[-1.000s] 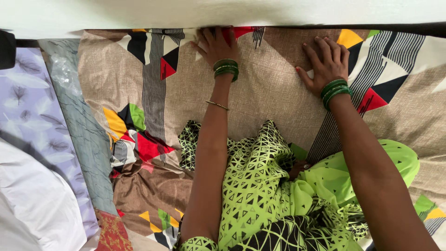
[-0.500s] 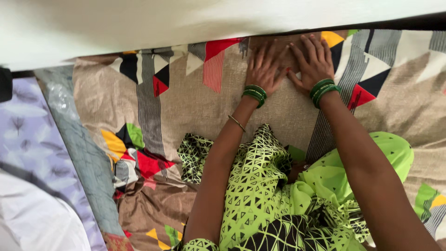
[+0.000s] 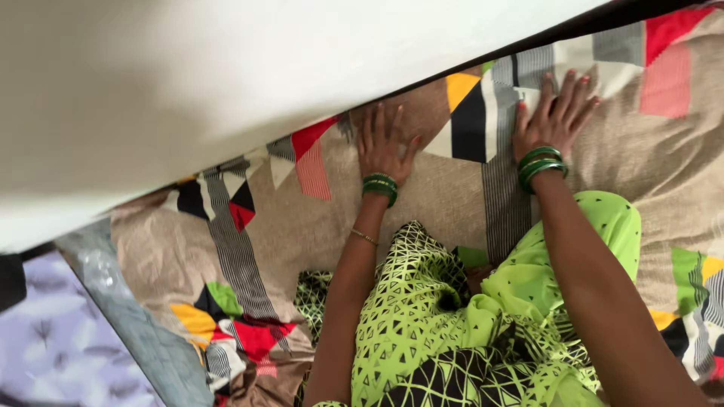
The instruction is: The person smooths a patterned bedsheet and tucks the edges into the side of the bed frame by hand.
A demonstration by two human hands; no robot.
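Observation:
A brown bedsheet (image 3: 317, 226) with coloured triangles and striped bands is spread over the bed. My left hand (image 3: 383, 147) lies flat on it, fingers apart, close to the white wall (image 3: 226, 90). My right hand (image 3: 553, 114) presses flat on the sheet further right, fingers spread over a striped band. Green bangles ring both wrists. Neither hand holds anything. My lime green patterned garment (image 3: 452, 316) covers my lap below the arms.
The white wall runs along the bed's far edge, slanting across the top of the view. A grey-green patterned cloth (image 3: 143, 347) and a lilac leaf-print cloth (image 3: 53, 339) lie at the lower left beside the sheet.
The view has tilted and shifted right. Both hands slid along the sheet near the wall; they were side by side and are now further apart, the right one moved right.

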